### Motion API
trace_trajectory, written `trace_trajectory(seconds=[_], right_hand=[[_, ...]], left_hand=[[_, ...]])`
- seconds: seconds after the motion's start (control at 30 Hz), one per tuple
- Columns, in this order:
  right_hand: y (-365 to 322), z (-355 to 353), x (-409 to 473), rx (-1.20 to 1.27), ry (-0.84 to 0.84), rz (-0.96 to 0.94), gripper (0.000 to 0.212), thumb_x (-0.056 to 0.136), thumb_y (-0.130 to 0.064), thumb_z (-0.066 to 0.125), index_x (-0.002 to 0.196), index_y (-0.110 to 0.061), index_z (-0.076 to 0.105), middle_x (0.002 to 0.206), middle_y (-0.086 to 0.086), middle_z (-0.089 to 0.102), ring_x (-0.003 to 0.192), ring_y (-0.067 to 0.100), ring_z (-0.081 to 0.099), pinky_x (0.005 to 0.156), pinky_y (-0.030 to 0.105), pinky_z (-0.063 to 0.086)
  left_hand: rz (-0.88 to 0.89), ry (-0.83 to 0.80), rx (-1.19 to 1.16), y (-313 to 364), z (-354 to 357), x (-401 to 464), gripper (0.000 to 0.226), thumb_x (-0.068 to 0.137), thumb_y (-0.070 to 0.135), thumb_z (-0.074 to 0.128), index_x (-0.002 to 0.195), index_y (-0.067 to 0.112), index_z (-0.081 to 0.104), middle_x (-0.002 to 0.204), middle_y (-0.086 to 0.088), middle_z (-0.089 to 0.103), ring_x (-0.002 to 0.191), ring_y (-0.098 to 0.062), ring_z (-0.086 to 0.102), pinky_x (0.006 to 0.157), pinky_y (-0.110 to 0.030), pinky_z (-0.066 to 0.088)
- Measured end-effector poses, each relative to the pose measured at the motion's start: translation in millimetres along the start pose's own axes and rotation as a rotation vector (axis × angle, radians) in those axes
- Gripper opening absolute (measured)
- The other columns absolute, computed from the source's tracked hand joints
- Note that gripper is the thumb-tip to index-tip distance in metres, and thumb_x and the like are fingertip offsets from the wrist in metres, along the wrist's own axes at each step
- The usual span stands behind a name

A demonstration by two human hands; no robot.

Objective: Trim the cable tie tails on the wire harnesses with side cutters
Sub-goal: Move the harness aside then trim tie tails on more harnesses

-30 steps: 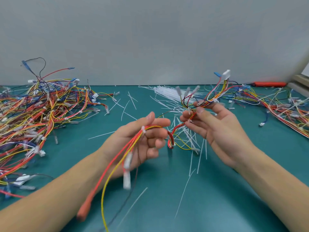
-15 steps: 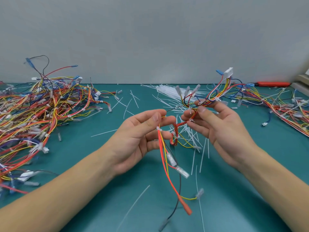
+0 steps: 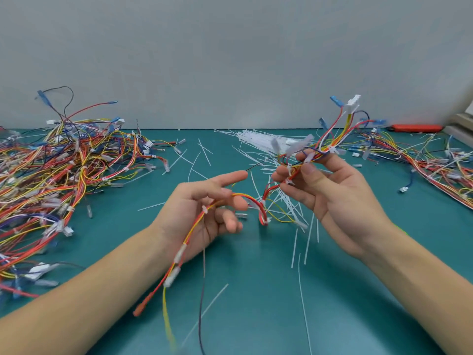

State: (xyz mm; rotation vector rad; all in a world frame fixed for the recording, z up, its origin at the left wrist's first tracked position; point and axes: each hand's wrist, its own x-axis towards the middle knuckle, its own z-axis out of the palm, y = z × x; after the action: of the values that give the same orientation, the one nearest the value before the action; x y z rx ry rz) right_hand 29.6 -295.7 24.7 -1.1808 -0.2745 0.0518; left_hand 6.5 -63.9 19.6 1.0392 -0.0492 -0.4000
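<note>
Wire harness of red, yellow and orange strands, slung in the air between both hands above the table's middle. Left hand palm up, fingers loosely spread, strands draped across them, blurred clear-sleeved terminals dangling below. Right hand pinching the other end between thumb and fingertips, white plastic connector sticking up. Thin white cable tie tails strewn over the green mat. Tangled harness piles at left edge and right edge. Orange-handled tool at far right edge, type unclear.
</note>
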Motion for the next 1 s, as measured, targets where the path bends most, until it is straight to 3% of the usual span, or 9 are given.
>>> trace_trajectory(seconds=[0.17, 0.27, 0.37, 0.43, 0.57, 0.7, 0.83, 0.93, 1.0], right_hand=[[-10, -7, 3, 0.13, -0.037, -0.019, 0.013, 0.097, -0.012, 0.053, 0.1, -0.015, 0.066, 0.098, 0.017, 0.075, 0.111, 0.04, 0.071, 0.09, 0.043, 0.061], [-14, -13, 5, 0.115, -0.018, -0.036, 0.012, 0.091, -0.011, 0.053, 0.097, -0.012, 0.063, 0.084, 0.014, 0.067, 0.094, 0.037, 0.071, 0.086, 0.045, 0.06], [-14, -14, 6, 0.033, 0.032, -0.072, 0.011, 0.081, -0.01, 0.055, 0.092, -0.01, 0.055, 0.075, 0.009, 0.052, 0.076, 0.028, 0.053, 0.075, 0.04, 0.055], [-15, -15, 6, 0.016, 0.059, -0.076, 0.005, 0.079, -0.014, 0.05, 0.083, -0.013, 0.052, 0.072, 0.007, 0.043, 0.071, 0.026, 0.044, 0.068, 0.037, 0.048], [-18, -18, 5, -0.06, 0.084, -0.1, 0.01, 0.081, -0.018, 0.043, 0.074, -0.014, 0.049, 0.068, 0.004, 0.039, 0.064, 0.023, 0.036, 0.064, 0.037, 0.032], [-17, -17, 5, -0.215, 0.025, -0.164, 0.023, 0.079, -0.012, 0.042, 0.067, -0.02, 0.06, 0.071, 0.0, 0.055, 0.06, 0.02, 0.039, 0.057, 0.028, 0.04], [-10, -15, 3, -0.457, -0.022, -0.232, 0.031, 0.087, -0.013, 0.048, 0.086, -0.021, 0.078, 0.073, -0.004, 0.068, 0.066, 0.015, 0.041, 0.062, 0.027, 0.039], [-8, -12, -2, -0.577, -0.06, -0.298, 0.029, 0.092, -0.012, 0.052, 0.091, -0.024, 0.078, 0.068, -0.002, 0.057, 0.066, 0.011, 0.042, 0.06, 0.021, 0.037], [-7, -10, -5, -0.66, -0.098, -0.334, 0.025, 0.094, -0.012, 0.052, 0.089, -0.019, 0.075, 0.065, -0.007, 0.046, 0.065, 0.011, 0.037, 0.059, 0.028, 0.032]], left_hand=[[-0.056, -0.247, 0.463, -5, 2, -5, 0.062, 0.078, 0.014, 0.073, 0.137, 0.021, 0.059, 0.095, -0.016, 0.077, 0.062, -0.029, 0.073, 0.055, -0.027, 0.055], [0.014, -0.18, 0.724, -15, 7, -5, 0.051, 0.086, 0.01, 0.068, 0.127, 0.037, 0.053, 0.096, -0.012, 0.079, 0.057, -0.025, 0.07, 0.049, -0.026, 0.05], [0.162, -0.031, 0.949, -21, 7, -4, 0.04, 0.086, 0.015, 0.061, 0.109, 0.046, 0.055, 0.088, -0.001, 0.078, 0.053, -0.017, 0.06, 0.051, -0.028, 0.048], [0.246, 0.018, 1.031, -22, 4, -3, 0.031, 0.089, 0.022, 0.063, 0.107, 0.046, 0.056, 0.084, 0.003, 0.077, 0.055, -0.014, 0.056, 0.053, -0.028, 0.047], [0.288, 0.04, 1.025, -23, -3, 1, 0.021, 0.09, 0.036, 0.068, 0.109, 0.042, 0.061, 0.077, 0.005, 0.074, 0.055, -0.016, 0.053, 0.054, -0.028, 0.047], [0.302, 0.022, 1.031, -27, -5, 1, 0.021, 0.089, 0.04, 0.074, 0.108, 0.041, 0.065, 0.075, 0.008, 0.07, 0.054, -0.014, 0.05, 0.053, -0.023, 0.043], [0.28, 0.015, 0.903, -26, 0, 2, 0.012, 0.087, 0.036, 0.074, 0.099, 0.035, 0.072, 0.078, 0.006, 0.071, 0.051, -0.015, 0.047, 0.051, -0.022, 0.044], [0.241, -0.025, 0.734, -24, 2, 2, 0.007, 0.089, 0.029, 0.071, 0.095, 0.028, 0.075, 0.082, -0.003, 0.075, 0.049, -0.015, 0.048, 0.048, -0.02, 0.042], [0.235, -0.046, 0.707, -23, 4, 0, 0.007, 0.09, 0.026, 0.07, 0.093, 0.026, 0.076, 0.081, -0.004, 0.076, 0.049, -0.014, 0.048, 0.047, -0.017, 0.041]])
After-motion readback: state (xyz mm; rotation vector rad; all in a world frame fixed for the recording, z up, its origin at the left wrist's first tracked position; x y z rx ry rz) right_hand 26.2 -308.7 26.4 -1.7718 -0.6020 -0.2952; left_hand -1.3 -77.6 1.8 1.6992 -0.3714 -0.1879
